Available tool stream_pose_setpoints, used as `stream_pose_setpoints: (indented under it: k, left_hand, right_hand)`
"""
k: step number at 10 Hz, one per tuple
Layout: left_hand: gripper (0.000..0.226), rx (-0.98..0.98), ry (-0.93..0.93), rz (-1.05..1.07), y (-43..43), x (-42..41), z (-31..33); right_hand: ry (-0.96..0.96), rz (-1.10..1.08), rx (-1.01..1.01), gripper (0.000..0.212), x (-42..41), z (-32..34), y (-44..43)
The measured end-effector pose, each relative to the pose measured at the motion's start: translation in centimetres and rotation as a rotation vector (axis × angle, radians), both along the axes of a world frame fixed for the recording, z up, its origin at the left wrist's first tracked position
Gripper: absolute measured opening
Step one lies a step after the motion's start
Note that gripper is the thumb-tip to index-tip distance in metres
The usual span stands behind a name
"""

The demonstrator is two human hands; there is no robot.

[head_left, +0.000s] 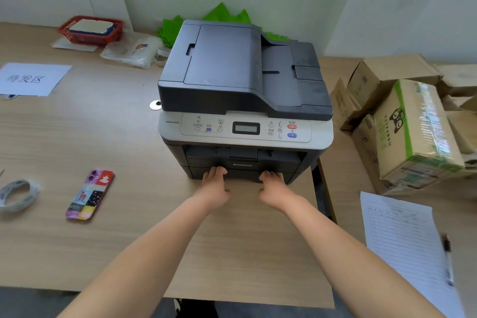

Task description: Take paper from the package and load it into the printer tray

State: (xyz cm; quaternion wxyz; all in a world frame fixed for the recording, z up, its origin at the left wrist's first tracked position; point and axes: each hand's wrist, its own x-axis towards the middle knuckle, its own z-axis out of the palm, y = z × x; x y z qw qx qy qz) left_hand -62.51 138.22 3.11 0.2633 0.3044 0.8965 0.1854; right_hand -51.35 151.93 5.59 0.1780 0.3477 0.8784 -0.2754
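A dark grey and beige printer (242, 90) stands on the wooden table (124, 142). Its paper tray (242, 173) is the black drawer at the bottom front, pushed in flush with the body. My left hand (214, 184) and my right hand (275, 187) lie side by side with their fingertips against the tray's front edge, palms down, nothing held in either. I cannot tell whether the fingers hook under the tray's lip. No package of paper is plainly in view.
A phone in a colourful case (89, 193) and a tape roll (18, 195) lie left of my arms. A printed sheet (32, 79), a red basket (90, 29) and plastic bags sit further back. Cardboard boxes (410, 131) and a lined form (405, 245) occupy the right.
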Motion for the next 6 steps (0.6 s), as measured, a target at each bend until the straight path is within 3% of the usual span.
stream_pose_setpoints:
  k: [2, 6]
  left_hand:
    - [0.045, 0.043, 0.113, 0.005, 0.4, 1.6, 5.5]
    - [0.04, 0.304, 0.533, -0.124, 2.1, 5.4, 21.2]
  right_hand:
    - [0.101, 0.057, -0.01, 0.042, 1.6, 4.7, -0.4]
    - [0.418, 0.177, 0.244, 0.04, 4.2, 20.3, 1.9]
